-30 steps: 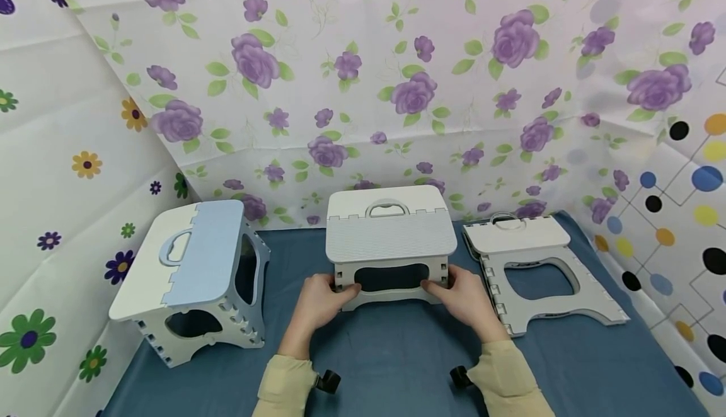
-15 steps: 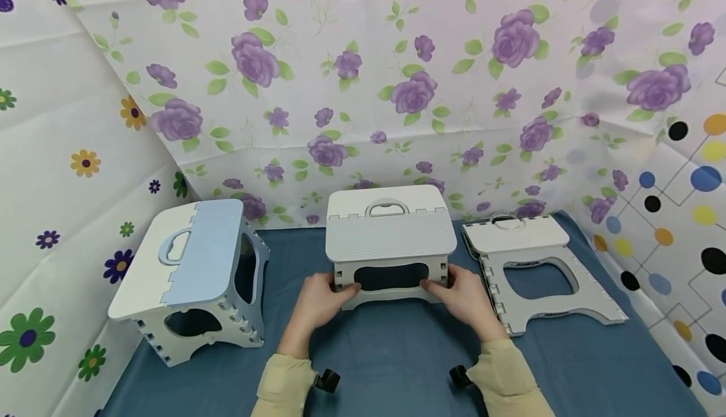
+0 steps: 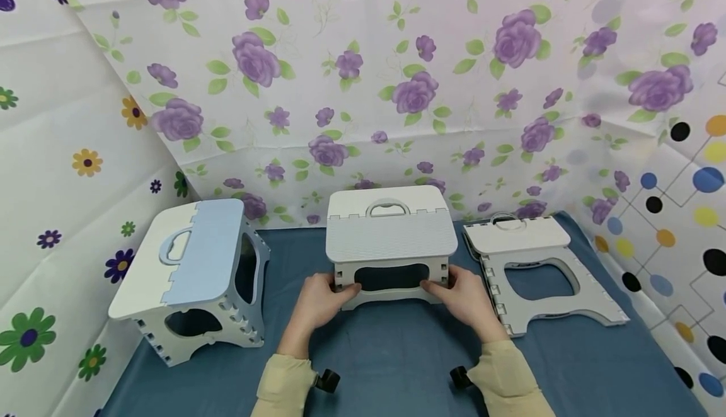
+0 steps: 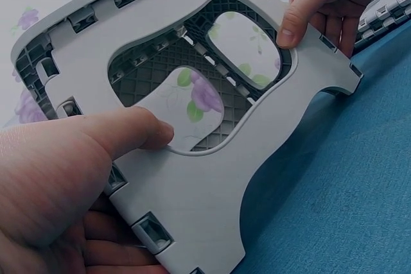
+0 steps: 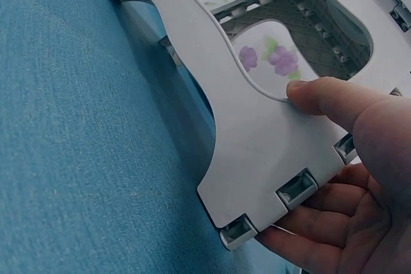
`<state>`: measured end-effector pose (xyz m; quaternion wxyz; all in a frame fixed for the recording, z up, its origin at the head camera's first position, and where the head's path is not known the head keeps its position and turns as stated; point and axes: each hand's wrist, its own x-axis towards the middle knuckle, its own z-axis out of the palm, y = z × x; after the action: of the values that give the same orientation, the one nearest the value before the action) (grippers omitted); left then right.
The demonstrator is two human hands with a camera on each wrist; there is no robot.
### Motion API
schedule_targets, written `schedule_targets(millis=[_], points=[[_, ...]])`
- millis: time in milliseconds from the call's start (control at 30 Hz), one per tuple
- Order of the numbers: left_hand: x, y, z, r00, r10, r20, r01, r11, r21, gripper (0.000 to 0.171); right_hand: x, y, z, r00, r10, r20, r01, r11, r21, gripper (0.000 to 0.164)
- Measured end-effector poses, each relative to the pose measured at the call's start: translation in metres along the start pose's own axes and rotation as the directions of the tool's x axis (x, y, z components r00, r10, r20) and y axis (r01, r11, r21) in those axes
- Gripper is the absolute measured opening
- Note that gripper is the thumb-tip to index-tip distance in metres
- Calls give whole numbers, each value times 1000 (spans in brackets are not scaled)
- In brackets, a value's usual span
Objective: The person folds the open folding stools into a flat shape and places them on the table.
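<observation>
A white and light grey folding stool (image 3: 391, 237) stands unfolded at the middle of the table, its carrying handle lying on the top. My left hand (image 3: 324, 303) grips its left side near the bottom, thumb on the front panel by the opening and fingers around the side edge. On the opposite side my right hand (image 3: 465, 297) holds the stool the same way. In the left wrist view the left hand's thumb (image 4: 144, 129) presses beside the cut-out. The right wrist view has the right thumb (image 5: 314, 97) at the cut-out's rim, fingers curled behind the edge.
Another folding stool (image 3: 193, 266), white and light blue, stands unfolded at the left. To the right, a folded white and grey stool (image 3: 539, 272) lies flat. A blue cloth (image 3: 386, 366) covers the table. Flowered sheeting (image 3: 363, 89) hangs close behind, with dotted sheeting (image 3: 680, 228) at the right.
</observation>
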<state>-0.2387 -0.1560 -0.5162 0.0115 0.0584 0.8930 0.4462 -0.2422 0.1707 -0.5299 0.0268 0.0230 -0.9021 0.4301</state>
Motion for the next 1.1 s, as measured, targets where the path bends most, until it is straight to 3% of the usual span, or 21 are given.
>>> schedule_targets(millis=[333,1100], points=[[0,1,0,1000,-3,1,3,1000,-5,32,-2,-5,7,998,1,-64,-5,999,-53,44],[1,-2,2,1000,14,-7,-14,1000,15,32,-3,-7,5,999,8,-48,-10,999,-47,43]])
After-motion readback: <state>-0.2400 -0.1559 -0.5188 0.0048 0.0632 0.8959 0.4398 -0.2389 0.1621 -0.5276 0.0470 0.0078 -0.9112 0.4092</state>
